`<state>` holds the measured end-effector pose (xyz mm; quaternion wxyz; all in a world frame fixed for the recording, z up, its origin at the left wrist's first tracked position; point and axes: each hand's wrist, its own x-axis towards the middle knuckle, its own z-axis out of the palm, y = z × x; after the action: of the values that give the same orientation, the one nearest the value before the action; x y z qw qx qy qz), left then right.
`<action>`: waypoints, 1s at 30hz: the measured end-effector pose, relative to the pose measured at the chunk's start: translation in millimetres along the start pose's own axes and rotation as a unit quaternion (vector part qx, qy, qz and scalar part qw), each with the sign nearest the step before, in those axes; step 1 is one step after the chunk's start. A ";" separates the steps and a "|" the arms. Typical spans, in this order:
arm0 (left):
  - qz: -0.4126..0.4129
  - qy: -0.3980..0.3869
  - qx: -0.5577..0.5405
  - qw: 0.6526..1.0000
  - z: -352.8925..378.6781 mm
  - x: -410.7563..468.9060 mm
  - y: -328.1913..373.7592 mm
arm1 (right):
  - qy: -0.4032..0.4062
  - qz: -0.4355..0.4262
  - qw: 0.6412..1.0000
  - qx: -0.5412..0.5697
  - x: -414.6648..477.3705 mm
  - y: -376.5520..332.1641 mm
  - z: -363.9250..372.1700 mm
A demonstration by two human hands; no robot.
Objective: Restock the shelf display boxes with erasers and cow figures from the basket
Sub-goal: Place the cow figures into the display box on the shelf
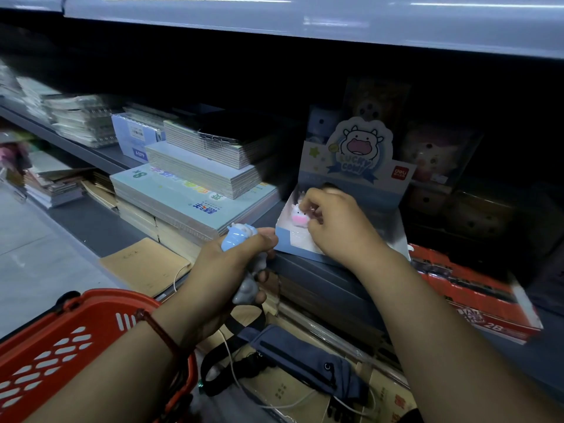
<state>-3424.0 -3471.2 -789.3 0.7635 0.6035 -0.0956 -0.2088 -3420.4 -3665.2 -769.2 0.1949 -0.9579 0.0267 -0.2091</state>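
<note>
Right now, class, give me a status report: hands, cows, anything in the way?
Right hand pinches pink cow in display box. Left hand grips blue cows. Nothing blocking the box.

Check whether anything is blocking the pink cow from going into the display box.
Nothing visible does. The right hand pinches the pink cow inside the open box, above bare floor. The left hand, gripping blue cows, is outside its front corner.

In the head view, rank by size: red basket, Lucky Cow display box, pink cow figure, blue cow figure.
1. red basket, nearest, cropped
2. Lucky Cow display box
3. blue cow figure and pink cow figure: alike, partly covered
</note>
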 end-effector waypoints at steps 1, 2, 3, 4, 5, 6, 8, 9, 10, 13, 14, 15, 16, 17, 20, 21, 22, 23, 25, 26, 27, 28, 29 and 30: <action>0.001 0.002 0.002 1.000 -0.6 0.3 -0.4 | -0.001 -0.001 1.000 -0.009 0.0 0.7 -0.3; 0.002 0.004 0.003 1.000 -1.1 0.3 -0.4 | -0.002 -0.002 1.000 -0.025 -0.6 1.2 0.1; 0.004 0.005 0.005 1.000 -1.6 0.7 -0.5 | 0.001 -0.004 0.999 -0.040 -2.0 0.6 0.2; 0.005 0.006 0.007 1.000 -2.0 0.5 -0.8 | 0.011 -0.011 0.999 -0.041 -3.8 -1.4 -0.2; 0.008 0.005 0.009 1.000 -2.1 0.4 -1.1 | 0.025 -0.025 0.999 -0.015 -5.9 -5.0 -0.9; 0.011 0.003 0.010 1.000 -1.6 0.2 -0.9 | 0.040 -0.042 0.998 0.038 -8.5 -11.5 -2.6; 0.024 0.006 0.026 0.999 -1.1 0.5 -2.3 | 0.026 -0.064 0.982 0.175 -15.5 -30.6 -8.1; 0.031 0.013 0.040 0.999 -0.4 0.3 -3.0 | -0.003 -0.071 0.972 0.222 -19.6 -39.3 -10.9; 0.036 0.021 0.055 0.998 0.1 0.3 -3.1 | -0.036 -0.076 0.967 0.241 -23.1 -45.5 -11.9; 0.038 0.032 0.102 0.994 -0.6 -0.1 -3.7 | -0.104 -0.080 0.964 0.229 -30.3 -51.6 -12.1; 0.043 0.028 0.116 0.992 -1.0 -0.5 -3.6 | -0.115 -0.071 0.961 0.242 -30.1 -50.8 -12.1; 0.051 0.022 0.128 0.990 -1.2 -0.7 -3.5 | -0.123 -0.062 0.954 0.267 -29.5 -49.7 -12.6; 0.059 0.014 0.138 0.989 -0.9 -1.2 -3.2 | -0.127 -0.057 0.945 0.298 -28.5 -48.9 -13.6; 0.066 0.008 0.143 0.987 -0.7 -1.5 -3.4 | -0.125 -0.052 0.936 0.325 -27.5 -48.4 -14.7; 0.058 0.013 0.145 0.988 0.0 -0.2 -4.8 | -0.075 0.011 0.917 0.390 -24.1 -46.3 -19.2; 0.048 0.017 0.144 0.988 -0.3 0.7 -5.2 | -0.048 0.053 0.908 0.413 -22.3 -44.3 -21.1; 0.040 0.020 0.141 0.989 -0.6 1.6 -5.1 | -0.019 0.097 0.896 0.433 -19.7 -40.4 -22.3; 0.033 0.021 0.136 0.990 -0.9 2.2 -5.3 | 0.010 0.139 0.884 0.446 -17.0 -35.3 -24.1; 0.027 0.024 0.128 0.991 -2.1 4.5 -7.3 | 0.055 0.201 0.883 0.421 -13.6 -22.5 -26.8; 0.026 0.023 0.122 0.992 -2.6 5.4 -8.6 | 0.066 0.218 0.897 0.379 -12.6 -14.6 -27.7; 0.026 0.019 0.117 0.993 -3.3 6.4 -9.7 | 0.067 0.227 0.914 0.331 -12.4 -8.0 -28.7; 0.026 0.012 0.115 0.993 -3.4 7.0 -10.6 | 0.059 0.229 0.926 0.295 -12.5 -3.2 -29.7; 0.028 0.005 0.117 0.993 -3.8 7.2 -11.0 | 0.049 0.225 0.933 0.277 -12.3 -0.8 -30.3; 0.032 0.000 0.119 0.992 -3.0 7.3 -10.9 | 0.039 0.216 0.937 0.272 -12.5 0.0 -30.3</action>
<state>-3418.4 -3473.8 -801.3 0.6927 0.6865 -0.1396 -0.1712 -3444.2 -3674.5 -748.8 0.4874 -0.8306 0.1825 -0.1981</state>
